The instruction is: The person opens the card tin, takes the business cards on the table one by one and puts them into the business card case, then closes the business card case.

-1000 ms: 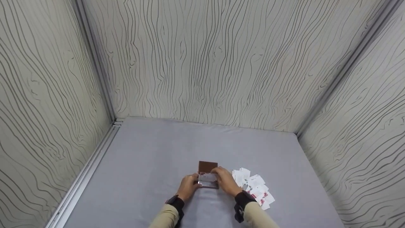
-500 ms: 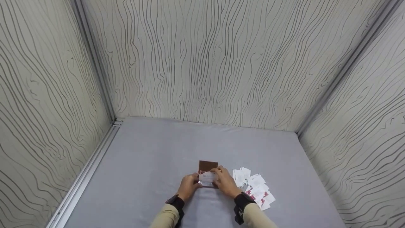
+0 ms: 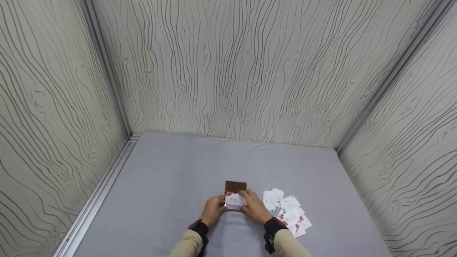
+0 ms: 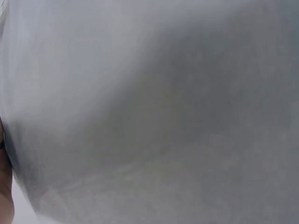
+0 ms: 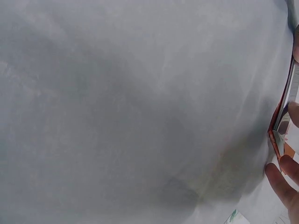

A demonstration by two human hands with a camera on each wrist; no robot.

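A small brown card case [image 3: 235, 186] lies unfolded on the grey cloth in the head view, its flap raised away from me. My left hand [image 3: 212, 210] grips the case's left edge, thumb at the near corner. Over the case's near half is a white card [image 3: 234, 199] with red print, which my right hand [image 3: 256, 207] holds at its right side. In the right wrist view the case [image 5: 274, 119] shows only its reddish edge, with fingertips [image 5: 275, 175] beside it. The left wrist view shows just a sliver of the left hand [image 4: 4, 196].
Right of my right hand lies a spread pile of white cards [image 3: 294, 216], some with red or green print. Grey cloth [image 3: 171, 171] covers the table. Patterned panels [image 3: 228, 71] stand at the back and both sides, with a metal rail [image 3: 94, 200] along the left edge.
The card has slid and straightened over the near half of the case, its red-printed corner showing more. Both hands have stayed nearly in place.
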